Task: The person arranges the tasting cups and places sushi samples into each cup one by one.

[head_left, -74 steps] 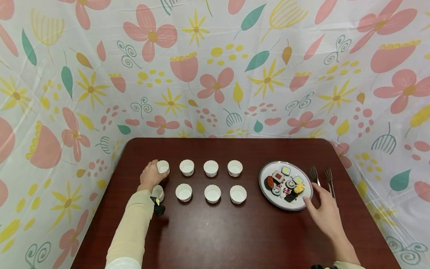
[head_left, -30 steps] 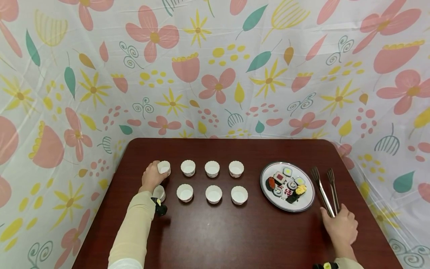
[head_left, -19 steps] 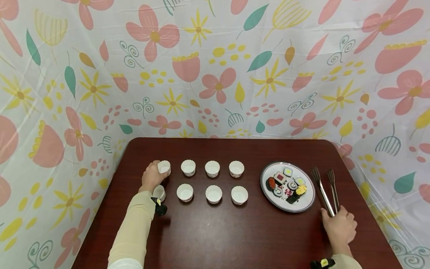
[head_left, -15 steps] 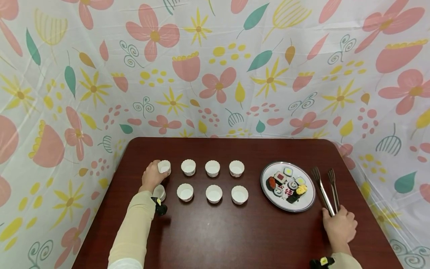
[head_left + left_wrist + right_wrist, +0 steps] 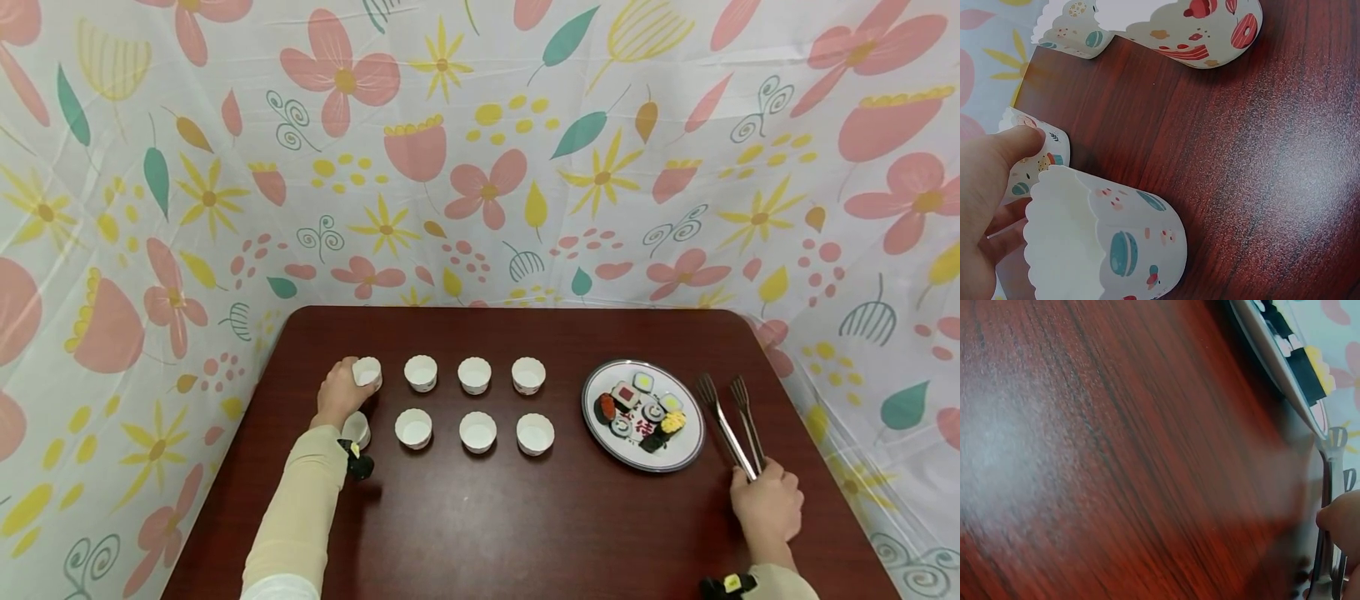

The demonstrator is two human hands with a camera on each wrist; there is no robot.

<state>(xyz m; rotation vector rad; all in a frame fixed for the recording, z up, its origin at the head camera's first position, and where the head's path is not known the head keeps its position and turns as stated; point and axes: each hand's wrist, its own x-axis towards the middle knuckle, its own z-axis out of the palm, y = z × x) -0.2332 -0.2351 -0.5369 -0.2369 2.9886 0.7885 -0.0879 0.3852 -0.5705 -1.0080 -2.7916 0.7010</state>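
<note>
My left hand [image 5: 341, 392] grips a white paper baking cup [image 5: 367, 373] at the left end of the back row. In the left wrist view the thumb lies on the printed wall of that cup [image 5: 1058, 149], and a nearer cup [image 5: 1141, 240] stands beside the fingers. Metal tongs [image 5: 726, 427] lie right of the plate, heads pointing away. My right hand [image 5: 768, 507] holds their handle end, arms spread apart; whether the heads touch the table cannot be told. In the right wrist view the thumb presses on the tongs [image 5: 1329, 472].
Several more white cups [image 5: 477, 432] stand in two rows on the dark red table [image 5: 465, 533]. A round white plate [image 5: 611, 450] with dark rim lines bears several sushi pieces [image 5: 624, 393]. A flower-patterned cloth [image 5: 480, 192] hangs behind and at the sides.
My right hand has left the plate's right edge and taken hold of the tongs, then shifted slightly right with them. The left hand has stayed on its cup.
</note>
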